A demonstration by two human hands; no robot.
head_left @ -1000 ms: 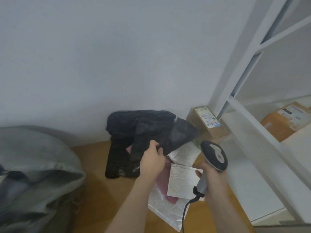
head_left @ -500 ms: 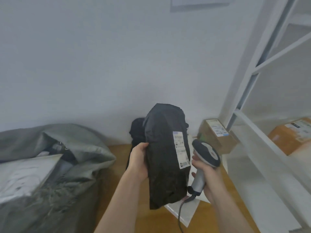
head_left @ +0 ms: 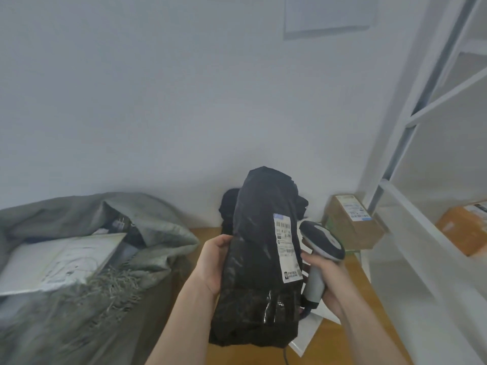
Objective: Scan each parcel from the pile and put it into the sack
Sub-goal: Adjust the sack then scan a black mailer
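Observation:
My left hand (head_left: 214, 262) grips a black plastic parcel (head_left: 259, 272) by its left side and holds it upright in front of me. A white shipping label (head_left: 286, 250) runs down its right face. My right hand (head_left: 325, 280) grips the handle of a grey and black barcode scanner (head_left: 321, 246), whose head sits just right of the label. The grey sack (head_left: 147, 227) lies open at the left with a white parcel (head_left: 60, 259) inside. Behind the held parcel another black parcel (head_left: 228, 209) rests on the wooden floor.
A cardboard box (head_left: 353, 222) with a label stands against the wall at the right. A white shelf frame (head_left: 411, 222) fills the right side, with an orange-brown box (head_left: 461, 227) on it. White flat parcels (head_left: 308, 330) lie under the held one.
My left hand lifted the black parcel off the pile and turned it upright with the label facing me. The scanner came up beside the label. The view swung left, showing the sack.

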